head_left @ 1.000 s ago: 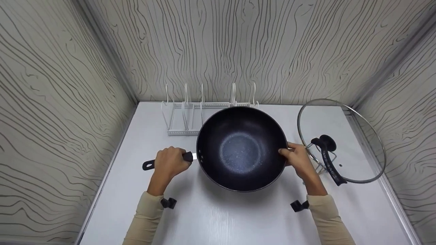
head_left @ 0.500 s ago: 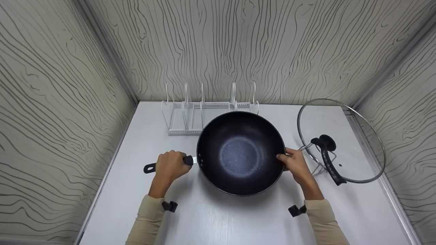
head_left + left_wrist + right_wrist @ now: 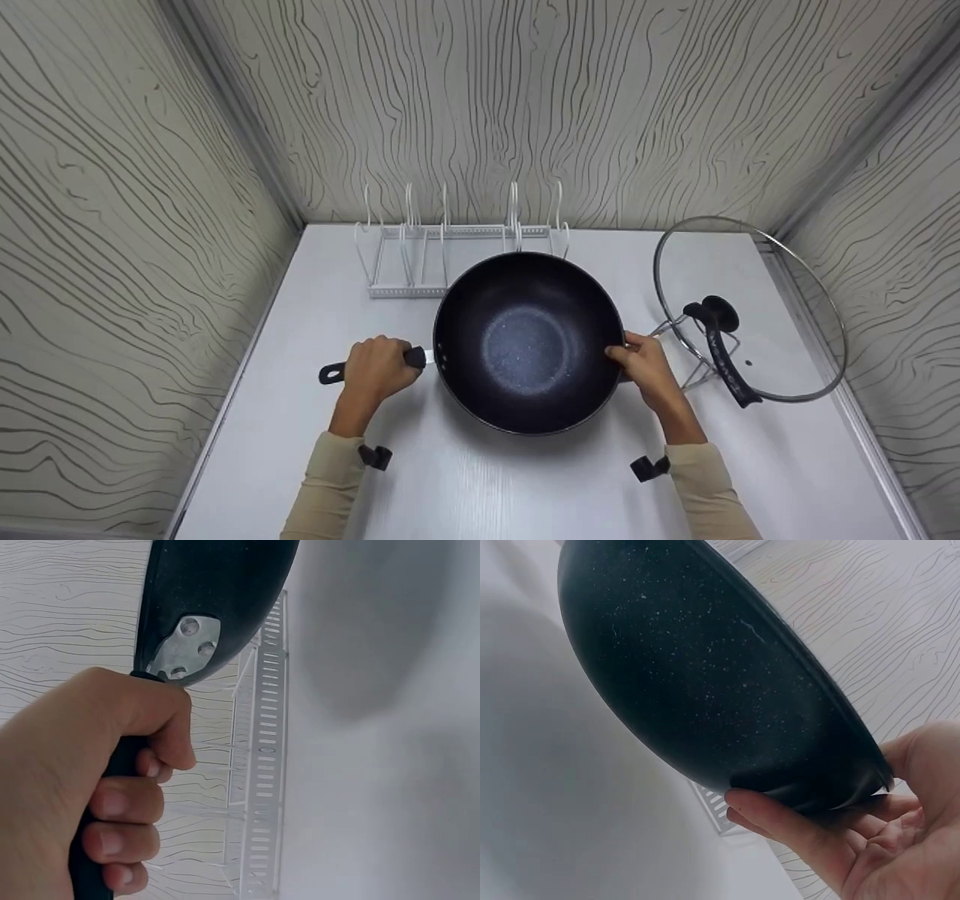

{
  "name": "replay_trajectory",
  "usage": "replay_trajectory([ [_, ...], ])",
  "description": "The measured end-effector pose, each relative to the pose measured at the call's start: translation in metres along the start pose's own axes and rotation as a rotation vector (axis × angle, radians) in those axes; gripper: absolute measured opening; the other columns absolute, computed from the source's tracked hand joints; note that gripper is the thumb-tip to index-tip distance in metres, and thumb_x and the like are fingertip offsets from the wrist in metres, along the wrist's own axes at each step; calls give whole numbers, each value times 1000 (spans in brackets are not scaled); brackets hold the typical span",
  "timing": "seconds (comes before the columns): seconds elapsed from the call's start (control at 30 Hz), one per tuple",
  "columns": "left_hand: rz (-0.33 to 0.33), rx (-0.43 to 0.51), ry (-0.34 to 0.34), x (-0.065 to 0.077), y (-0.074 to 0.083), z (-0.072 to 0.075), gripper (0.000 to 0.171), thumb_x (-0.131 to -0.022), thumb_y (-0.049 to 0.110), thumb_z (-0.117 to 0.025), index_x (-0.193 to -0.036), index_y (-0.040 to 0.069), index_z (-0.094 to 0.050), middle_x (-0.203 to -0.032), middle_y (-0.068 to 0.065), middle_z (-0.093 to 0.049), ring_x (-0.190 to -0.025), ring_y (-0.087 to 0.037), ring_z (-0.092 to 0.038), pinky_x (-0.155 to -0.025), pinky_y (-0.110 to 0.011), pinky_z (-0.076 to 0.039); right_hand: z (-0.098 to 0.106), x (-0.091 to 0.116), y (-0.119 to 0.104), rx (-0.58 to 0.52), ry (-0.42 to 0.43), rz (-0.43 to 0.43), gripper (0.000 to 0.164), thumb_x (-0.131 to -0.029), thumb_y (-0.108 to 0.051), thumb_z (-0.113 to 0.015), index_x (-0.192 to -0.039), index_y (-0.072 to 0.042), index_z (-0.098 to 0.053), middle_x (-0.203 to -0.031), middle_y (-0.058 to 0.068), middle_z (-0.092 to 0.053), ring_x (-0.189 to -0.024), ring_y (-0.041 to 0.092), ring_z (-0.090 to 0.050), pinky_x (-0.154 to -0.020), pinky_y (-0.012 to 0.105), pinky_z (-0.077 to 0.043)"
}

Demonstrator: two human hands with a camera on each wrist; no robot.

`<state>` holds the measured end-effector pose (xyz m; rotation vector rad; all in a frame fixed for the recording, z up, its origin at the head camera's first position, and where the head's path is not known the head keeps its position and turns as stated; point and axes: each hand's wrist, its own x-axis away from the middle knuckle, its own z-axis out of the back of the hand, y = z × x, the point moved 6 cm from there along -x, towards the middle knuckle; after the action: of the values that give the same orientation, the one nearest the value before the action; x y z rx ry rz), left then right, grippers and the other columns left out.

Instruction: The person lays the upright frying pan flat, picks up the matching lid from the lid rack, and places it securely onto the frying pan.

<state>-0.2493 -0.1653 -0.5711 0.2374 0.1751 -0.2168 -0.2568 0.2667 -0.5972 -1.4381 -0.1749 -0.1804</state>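
Observation:
A dark wok (image 3: pixel 529 345) with a speckled grey base is held up off the white table, its shadow falling below it in the left wrist view. My left hand (image 3: pixel 377 367) wraps round its black handle (image 3: pixel 124 757), fingers curled and thumb over the side. At the opposite edge my right hand (image 3: pixel 646 367) pinches the rim, thumb on the inside and fingers spread under the outer wall (image 3: pixel 705 667). Just to the right of that hand stands a clear glass lid (image 3: pixel 799 262) with a black handle (image 3: pixel 724 352), propped on a wire stand (image 3: pixel 701 373).
Behind the wok, a white wire rack (image 3: pixel 409 292) with upright dividers stands against the back wall; the wok overlaps its right front in the head view. Wood-patterned walls (image 3: pixel 480 97) close in the table (image 3: pixel 480 487) at the back and both sides.
The wok has come slightly towards me, uncovering more of the rack. Both hands have moved with it, keeping their grips. Rack and lid stay put.

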Motion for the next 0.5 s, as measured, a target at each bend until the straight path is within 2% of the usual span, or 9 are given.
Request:
replay_trajectory([
  [0.23, -10, -24, 17, 1, -3, -6, 30, -79, 23, -77, -57, 19, -58, -50, 7, -48, -48, -13, -39, -48, -28, -26, -2, -1, 6, 1, 12, -1, 44, -97, 4, -61, -138, 18, -57, -92, 15, -80, -69, 13, -76, -59, 28, -63],
  [0.5, -47, -34, 52, 2, -5, -11, 25, -79, 21, -78, -59, 16, -64, -49, 7, -46, -47, -11, -35, -46, -26, -26, -6, 0, 14, -22, 26, -23, 41, -95, 5, -62, -133, 19, -59, -91, 16, -80, -69, 13, -75, -60, 29, -63],
])
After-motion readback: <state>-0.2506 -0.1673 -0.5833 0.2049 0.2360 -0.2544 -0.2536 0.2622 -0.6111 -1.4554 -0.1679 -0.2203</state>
